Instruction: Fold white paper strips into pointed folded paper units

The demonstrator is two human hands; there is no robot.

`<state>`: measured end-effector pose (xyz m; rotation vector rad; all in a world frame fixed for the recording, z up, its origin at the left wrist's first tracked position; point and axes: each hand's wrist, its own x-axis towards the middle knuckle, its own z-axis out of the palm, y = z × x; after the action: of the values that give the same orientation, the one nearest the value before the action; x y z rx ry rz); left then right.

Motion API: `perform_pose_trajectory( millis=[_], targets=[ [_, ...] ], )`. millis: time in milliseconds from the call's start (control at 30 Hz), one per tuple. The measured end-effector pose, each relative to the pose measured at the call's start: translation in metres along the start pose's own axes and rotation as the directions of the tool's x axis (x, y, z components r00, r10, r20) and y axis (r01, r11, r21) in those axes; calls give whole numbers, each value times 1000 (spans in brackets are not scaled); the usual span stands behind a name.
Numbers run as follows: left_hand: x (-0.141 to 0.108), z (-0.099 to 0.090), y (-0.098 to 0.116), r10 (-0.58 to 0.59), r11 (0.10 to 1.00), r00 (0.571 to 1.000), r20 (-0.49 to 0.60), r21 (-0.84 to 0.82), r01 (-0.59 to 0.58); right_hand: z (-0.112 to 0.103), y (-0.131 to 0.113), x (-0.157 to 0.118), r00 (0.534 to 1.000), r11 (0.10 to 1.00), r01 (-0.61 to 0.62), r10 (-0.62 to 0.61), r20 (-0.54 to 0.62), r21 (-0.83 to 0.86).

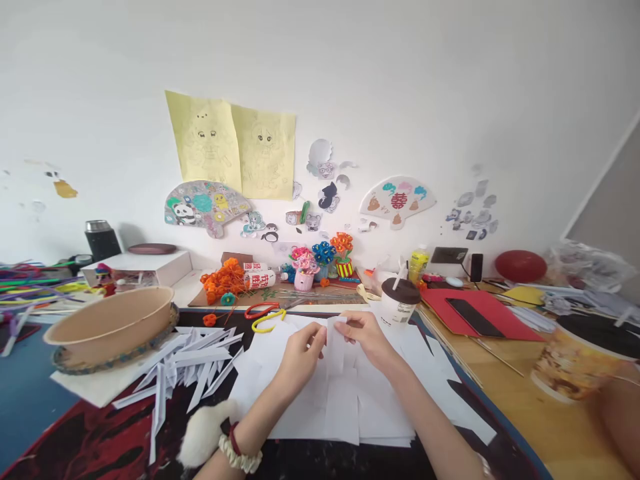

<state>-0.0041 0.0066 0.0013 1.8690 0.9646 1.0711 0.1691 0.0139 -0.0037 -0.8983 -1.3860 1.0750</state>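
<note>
A narrow strip of white paper (336, 347) stands upright between my two hands, above a spread of white paper sheets (300, 413). My left hand (305, 350), with a scrunchie at its wrist, pinches the strip's left edge. On the other side, my right hand (363, 333) pinches the strip near its top right corner. Many folded white paper strips (200, 357) lie in a loose pile to the left of the sheets. Red-handled (261, 309) and yellow-handled scissors (269, 323) rest just beyond the sheets.
A beige oval basin (110, 323) stands at the left. Behind the sheets are a lidded white cup (397, 307), orange flowers (225, 280) and small flower pots (304, 277). To the right lie a phone (474, 317) on a red folder (520, 327) and a large patterned cup (575, 360).
</note>
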Motion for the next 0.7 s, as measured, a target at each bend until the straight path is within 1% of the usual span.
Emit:
perform_pose_trajectory(
  millis=[167,333,467,533,700],
  targets=[
    [0,2,1,4,1000,1000,18,3,-4,0,5,0,999,999,-14,13,41,33],
    [0,0,3,16,999,1000,-20,30,-16,2,4,-2,996,998,-43,39,74,49],
    [1,-2,4,29,998,998,-52,59,-26,3,0,-4,994,999,-41,38,101,34],
    [0,-1,4,38,997,998,-48,68,-35,2,0,-4,996,999,-31,30,89,11],
    [-1,5,3,66,995,996,-54,78,-62,3,-1,-5,1000,999,-4,3,-16,-44]
  ],
)
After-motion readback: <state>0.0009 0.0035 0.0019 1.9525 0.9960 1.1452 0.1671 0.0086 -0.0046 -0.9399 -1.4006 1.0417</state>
